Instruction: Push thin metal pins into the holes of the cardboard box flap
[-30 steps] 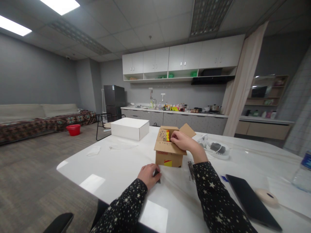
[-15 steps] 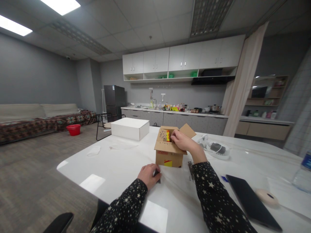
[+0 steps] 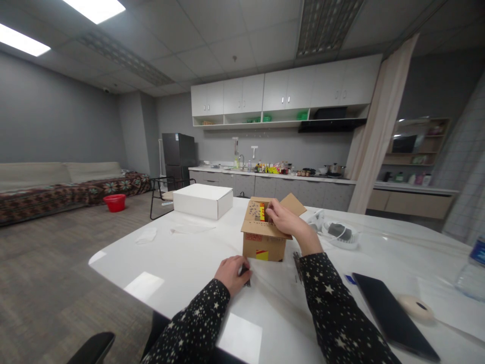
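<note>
A small cardboard box (image 3: 264, 246) with raised flaps and red and yellow tape stands on the white table. My right hand (image 3: 281, 216) is at its open top, fingers bent and pinched together over the opening. What they hold, if anything, is hidden. In front of the box, my left hand (image 3: 232, 274) rests on the table, curled round a small dark object (image 3: 243, 270) whose kind I cannot make out. Beside my right sleeve lies a dark, thin item (image 3: 298, 265), partly covered by the sleeve.
A white box (image 3: 202, 200) stands at the back left of the table (image 3: 182, 258). To the right are a white basket-like tray (image 3: 346, 243) with a grey item and cable, a black tablet-like slab (image 3: 392, 313), a beige mouse (image 3: 416, 307) and a plastic bottle (image 3: 472, 275).
My right hand has shifted very slightly at the box opening. My left hand has stayed in the same place.
</note>
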Demonstrator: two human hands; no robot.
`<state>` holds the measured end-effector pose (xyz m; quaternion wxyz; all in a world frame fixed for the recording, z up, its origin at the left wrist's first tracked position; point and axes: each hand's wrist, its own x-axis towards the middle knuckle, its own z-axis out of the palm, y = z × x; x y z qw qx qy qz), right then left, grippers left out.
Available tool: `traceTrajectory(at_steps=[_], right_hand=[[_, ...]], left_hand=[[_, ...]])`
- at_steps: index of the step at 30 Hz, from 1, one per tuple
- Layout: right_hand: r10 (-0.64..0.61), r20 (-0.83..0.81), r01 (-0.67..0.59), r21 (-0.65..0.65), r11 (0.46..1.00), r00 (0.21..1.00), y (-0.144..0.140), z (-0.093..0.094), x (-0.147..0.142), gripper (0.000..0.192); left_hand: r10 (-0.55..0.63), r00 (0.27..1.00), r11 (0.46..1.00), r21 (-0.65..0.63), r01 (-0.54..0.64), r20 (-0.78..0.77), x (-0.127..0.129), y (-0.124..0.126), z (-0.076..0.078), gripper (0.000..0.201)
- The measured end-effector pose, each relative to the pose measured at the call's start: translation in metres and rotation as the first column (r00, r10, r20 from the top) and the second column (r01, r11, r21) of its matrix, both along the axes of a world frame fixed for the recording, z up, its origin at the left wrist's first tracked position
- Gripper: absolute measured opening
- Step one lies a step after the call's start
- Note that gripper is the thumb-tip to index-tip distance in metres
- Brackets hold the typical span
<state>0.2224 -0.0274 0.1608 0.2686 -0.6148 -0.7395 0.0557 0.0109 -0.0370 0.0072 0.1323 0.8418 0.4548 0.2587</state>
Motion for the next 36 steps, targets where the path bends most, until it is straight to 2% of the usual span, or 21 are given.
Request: traceTrajectory(at_steps=[12,25,36], right_hand=[[-0.012,-0.001,0.012,0.025,1.000,1.000,-0.0024,0.0002,-0.0033,0.016],[0.050,-0.011,-0.049,0.087,0.995,0.999,0.0048,-0.0039,-0.0011,0.016],[0.063,-0.081,-0.053,0.119,0.991,0.995,0.0046,-0.0043,-0.0019,0.012]], left_hand=[[-0.007,1.000,1.000,0.012,0.007,0.020,0.0004,0.0023,-0.0042,0.012],[-0.009,1.000,1.000,0.019,0.009,0.011,0.0007,0.0025,-0.0038,0.011],[-0.007,1.000,1.000,0.002,0.007,0.014,0.0006,0.0006,-0.0022,0.012]])
